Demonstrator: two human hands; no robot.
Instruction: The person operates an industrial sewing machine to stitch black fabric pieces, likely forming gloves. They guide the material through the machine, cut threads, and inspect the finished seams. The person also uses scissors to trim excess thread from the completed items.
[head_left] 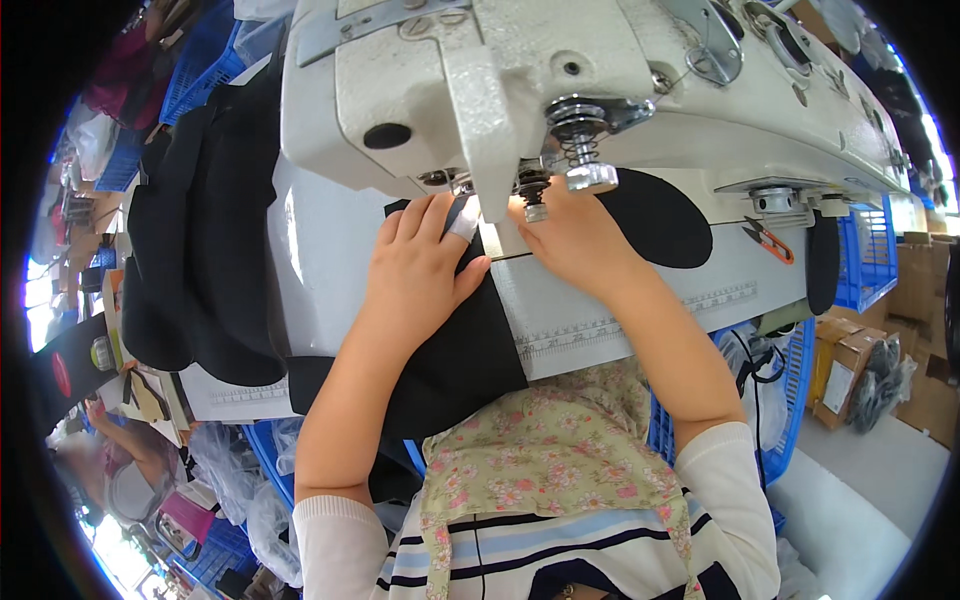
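A white sewing machine (pixel 560 50) stands in front of me, its needle area partly hidden by the machine head. My left hand (pixel 425 255) lies flat, fingers stretched, on a piece of black fabric (pixel 450 360) left of the needle. White tape wraps one of its fingertips. That fabric hangs over the table's front edge toward my lap. Just right of the needle is my right hand (pixel 575 235); its fingertips are hidden under the machine head, so what they touch cannot be seen. An oval black fabric piece (pixel 660 220) lies beside my right wrist.
Stacked black pieces (pixel 215 230) are heaped on the left of the table (pixel 600 335). Orange-handled thread snips (pixel 770 241) lie at the right. Blue baskets (pixel 865 250) and cardboard boxes (pixel 850 360) stand beyond. Another person (pixel 125 465) works at far left.
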